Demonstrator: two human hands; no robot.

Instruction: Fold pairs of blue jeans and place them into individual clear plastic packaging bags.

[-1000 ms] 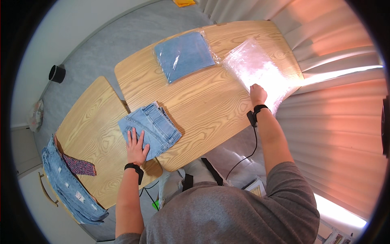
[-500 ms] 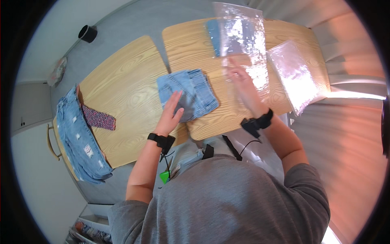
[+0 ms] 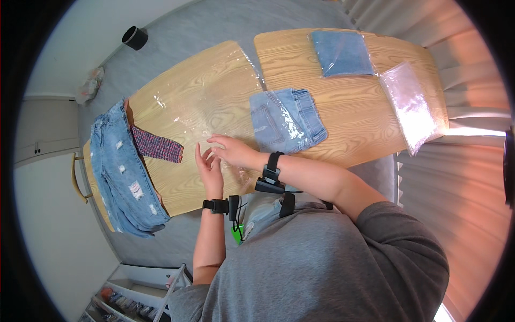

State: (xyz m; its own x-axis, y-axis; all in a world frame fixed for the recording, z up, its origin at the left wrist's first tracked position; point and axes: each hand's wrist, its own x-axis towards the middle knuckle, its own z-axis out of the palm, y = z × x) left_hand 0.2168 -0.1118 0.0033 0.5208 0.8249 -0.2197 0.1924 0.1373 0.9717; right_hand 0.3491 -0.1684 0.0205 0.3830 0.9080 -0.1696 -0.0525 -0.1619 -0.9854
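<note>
A clear plastic bag (image 3: 201,110) lies spread over the middle of the table, its shiny film reaching across the folded light-blue jeans (image 3: 268,126). At the near part of this film, my right hand (image 3: 236,152) reaches leftward with its fingertips closed on the bag; the exact contact is hard to see. Just beside those fingertips is my left hand (image 3: 210,170), its fingers pointing up and apart. Whether it touches the film cannot be made out.
At the left end, ripped blue jeans (image 3: 126,174) hang over the edge near a knitted multicoloured piece (image 3: 156,145). A bagged folded blue garment (image 3: 343,52) and a stack of shiny clear bags (image 3: 409,107) lie at the right. A black bin (image 3: 134,38) stands beyond.
The clear bag has come down from the right and now lies over the table's middle and the folded jeans. My right hand has swung left beside my left hand, which has left the jeans.
</note>
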